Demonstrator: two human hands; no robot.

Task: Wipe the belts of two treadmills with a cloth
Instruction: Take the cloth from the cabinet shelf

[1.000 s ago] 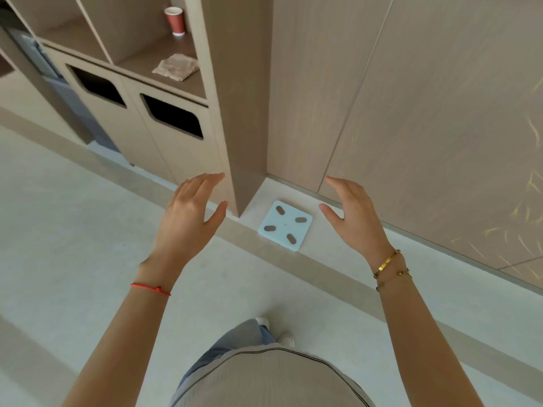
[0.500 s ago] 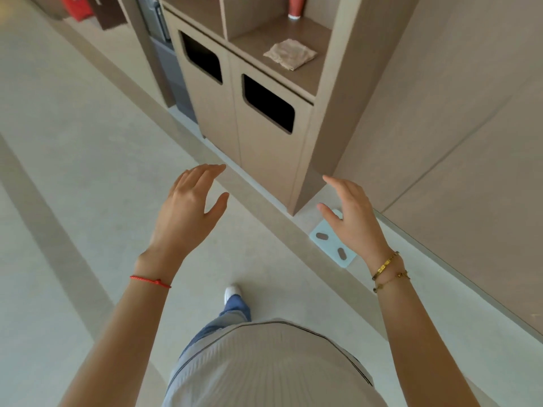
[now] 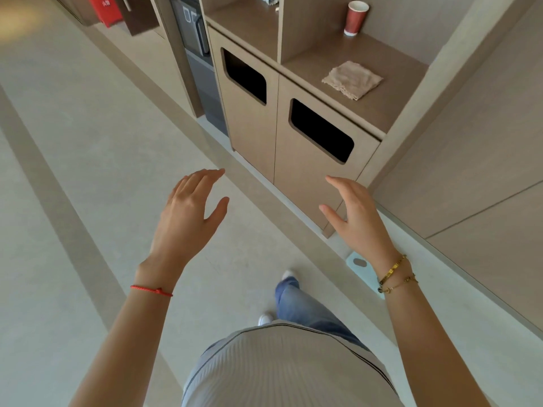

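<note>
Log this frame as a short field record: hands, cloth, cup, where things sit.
left hand: open, holds nothing
right hand: open, holds nothing
cloth: folded, flat on the cabinet shelf, untouched
cup: red, upright, farther back on the same shelf
cabinet front: two dark openings
scale: on the floor, partly hidden by the right wrist
treadmills: none in view

A red paper cup (image 3: 355, 17) with a white rim stood upright on the brown wooden counter (image 3: 379, 110) of a built-in cabinet. Below it, two dark rounded rectangular openings (image 3: 321, 131) were cut into the cabinet's wood-grain doors. A pale blue square bathroom scale (image 3: 360, 267) lay on the light floor (image 3: 97, 160) beside the cabinet's corner, partly hidden.
</note>
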